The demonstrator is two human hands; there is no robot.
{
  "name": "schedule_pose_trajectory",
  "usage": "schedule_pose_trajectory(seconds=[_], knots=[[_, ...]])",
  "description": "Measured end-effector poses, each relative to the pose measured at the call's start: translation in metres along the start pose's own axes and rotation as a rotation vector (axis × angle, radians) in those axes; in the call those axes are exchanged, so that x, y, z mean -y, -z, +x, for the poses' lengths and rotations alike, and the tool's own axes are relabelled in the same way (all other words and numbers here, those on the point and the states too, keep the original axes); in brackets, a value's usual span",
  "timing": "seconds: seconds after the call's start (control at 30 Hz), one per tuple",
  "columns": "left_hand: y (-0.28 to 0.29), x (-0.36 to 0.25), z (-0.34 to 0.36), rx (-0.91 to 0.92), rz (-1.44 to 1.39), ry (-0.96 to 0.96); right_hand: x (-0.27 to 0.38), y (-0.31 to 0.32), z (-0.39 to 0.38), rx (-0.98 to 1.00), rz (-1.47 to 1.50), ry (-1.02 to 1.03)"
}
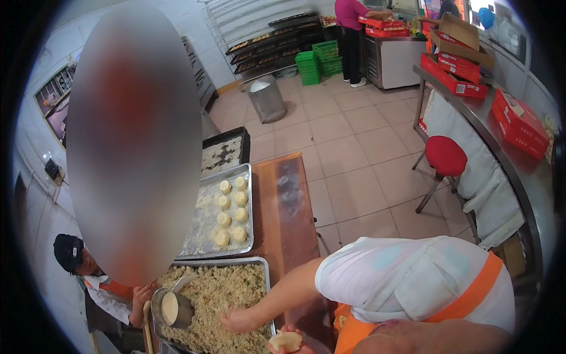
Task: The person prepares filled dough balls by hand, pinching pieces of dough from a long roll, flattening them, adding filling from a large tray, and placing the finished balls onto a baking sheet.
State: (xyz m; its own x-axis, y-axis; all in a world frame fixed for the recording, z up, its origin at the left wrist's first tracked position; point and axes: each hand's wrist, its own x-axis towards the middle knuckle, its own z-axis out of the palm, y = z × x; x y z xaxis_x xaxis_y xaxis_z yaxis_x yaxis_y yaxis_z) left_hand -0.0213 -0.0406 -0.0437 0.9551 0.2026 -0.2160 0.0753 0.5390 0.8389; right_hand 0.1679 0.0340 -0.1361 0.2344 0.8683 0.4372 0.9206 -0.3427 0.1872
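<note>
My right hand (237, 320) reaches into a metal tray (267, 277) heaped with crumbly, pale brown filling (230, 286). Its fingers are curled and pressed into the filling, fingertips hidden. Close beside the tray's near right corner, my left hand (303, 347) holds a soft, pale piece of dough (285, 341), partly cut off by the lower edge. A metal pot (184, 311) with pale contents and a light-coloured utensil stands in the filling. Beyond lies another metal tray (250, 221), carrying several round, pale dough pieces (240, 198).
Across the tray, a dark-capped person (121, 295) holds both hands near its edge. A blurred oval hides much of the left. A dark tray (244, 144) lies farther back. Right stand a red stool (446, 156) and a steel counter (513, 162) with red boxes (519, 123).
</note>
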Motion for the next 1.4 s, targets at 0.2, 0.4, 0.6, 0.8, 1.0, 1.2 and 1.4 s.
schedule_pose_trajectory(seconds=[0.2, 0.4, 0.6, 0.8, 1.0, 1.2, 1.4], knots=[[-0.038, 0.014, 0.03, 0.084, 0.03, 0.056, -0.022, 0.012, 0.041, 0.332, 0.524, -0.217], [-0.069, 0.024, 0.042, 0.195, 0.081, 0.138, -0.06, -0.079, 0.051, -0.295, 1.173, -0.589], [-0.06, 0.025, 0.045, 0.181, 0.072, 0.167, -0.052, -0.027, 0.056, -0.121, 1.486, -0.498], [-0.052, 0.026, 0.046, 0.167, 0.063, 0.176, -0.036, 0.074, 0.026, -0.162, 1.328, -0.566], [-0.048, 0.024, 0.043, 0.155, 0.064, 0.169, -0.023, 0.11, 0.033, -0.433, 1.286, -0.591], [-0.041, 0.023, 0.041, 0.137, 0.07, 0.16, -0.033, 0.091, 0.038, -0.231, 1.273, -0.545], [-0.04, 0.023, 0.039, 0.119, 0.074, 0.158, -0.025, 0.107, 0.028, -0.176, 1.032, -0.653]])
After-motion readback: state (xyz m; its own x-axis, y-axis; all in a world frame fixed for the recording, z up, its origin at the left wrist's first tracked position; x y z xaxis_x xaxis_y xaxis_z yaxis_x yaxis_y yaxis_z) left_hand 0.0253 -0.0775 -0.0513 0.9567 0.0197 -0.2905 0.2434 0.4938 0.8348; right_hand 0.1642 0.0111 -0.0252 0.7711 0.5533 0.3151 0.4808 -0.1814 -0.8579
